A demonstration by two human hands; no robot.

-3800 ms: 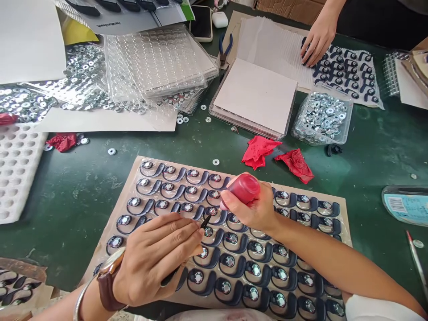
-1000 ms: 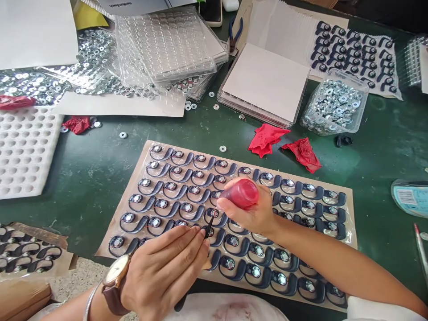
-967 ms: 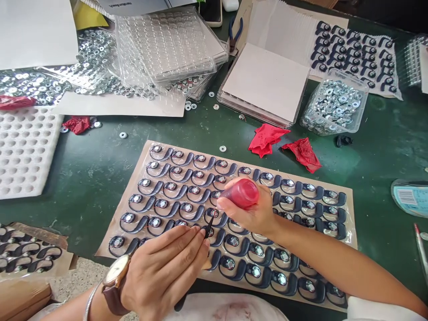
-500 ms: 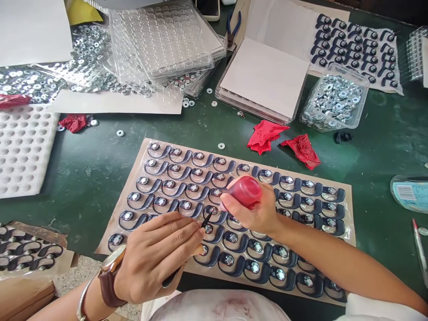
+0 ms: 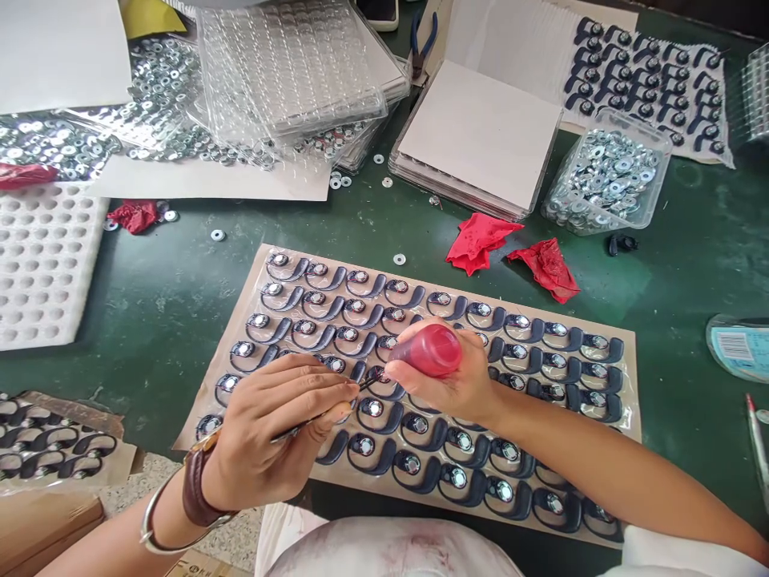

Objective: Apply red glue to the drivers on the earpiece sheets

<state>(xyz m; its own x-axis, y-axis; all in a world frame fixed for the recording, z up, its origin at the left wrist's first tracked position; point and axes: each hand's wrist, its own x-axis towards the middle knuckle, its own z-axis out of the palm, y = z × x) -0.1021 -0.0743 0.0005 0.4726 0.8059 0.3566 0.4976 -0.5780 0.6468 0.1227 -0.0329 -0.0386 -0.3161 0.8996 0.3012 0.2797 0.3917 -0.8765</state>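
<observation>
A brown card sheet point(image 5: 625, 377) lies on the green table, covered with rows of dark hook-shaped parts with shiny round centres under clear film. My right hand point(image 5: 450, 381) is closed on a small red squeeze bottle point(image 5: 431, 350), its tip pointing left and down at the parts. My left hand point(image 5: 270, 433) pinches a thin dark stick point(image 5: 360, 386) whose tip meets the bottle's tip over one part near the sheet's middle. A watch with a brown strap point(image 5: 195, 489) is on my left wrist.
Two crumpled red rags point(image 5: 510, 252) lie behind the sheet. A clear tub of metal washers point(image 5: 606, 180), stacked clear trays point(image 5: 294, 72), a white foam tray point(image 5: 42, 264), blue pliers point(image 5: 420, 44) and another sheet of parts point(image 5: 649, 80) surround it. Loose washers dot the table.
Both hands have shifted slightly left and up along the sheet. My left hand has rolled over so the stick lies flatter. The other person's hand at the back right has gone.
</observation>
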